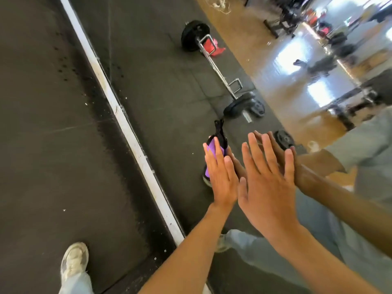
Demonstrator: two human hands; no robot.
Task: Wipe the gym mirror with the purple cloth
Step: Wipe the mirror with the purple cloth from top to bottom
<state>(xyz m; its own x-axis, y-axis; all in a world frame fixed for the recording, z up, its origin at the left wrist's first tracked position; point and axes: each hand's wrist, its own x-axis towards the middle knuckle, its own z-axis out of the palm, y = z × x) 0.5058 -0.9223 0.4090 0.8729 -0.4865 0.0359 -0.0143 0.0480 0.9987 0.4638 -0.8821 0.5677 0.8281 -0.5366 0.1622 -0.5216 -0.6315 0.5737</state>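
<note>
**Two flat hands on the glass, cloth under the left**

Two bare forearms rise from the bottom edge of the view toward the gym mirror (161,85). The right hand (268,179) is nearest and largest: its fingers are straight and spread, palm facing the glass, holding nothing, and its fingertips meet their own reflection. Just beside it, the left hand (219,177) also lies flat with straight fingers, pressing the purple cloth (212,151) against the mirror. The cloth shows as a purple patch peeking out past the fingertips and along the hand's left edge, with a dark strip rising above it. Neither hand curls around anything.

The mirror's white frame (118,115) runs diagonally across the dark rubber floor (42,124). A pale shoe (74,259) with a light trouser cuff stands at the lower left. In the reflection lie a barbell (220,75) with black plates, a red object beside its bar, and blurred gym equipment on a glossy wooden floor.
</note>
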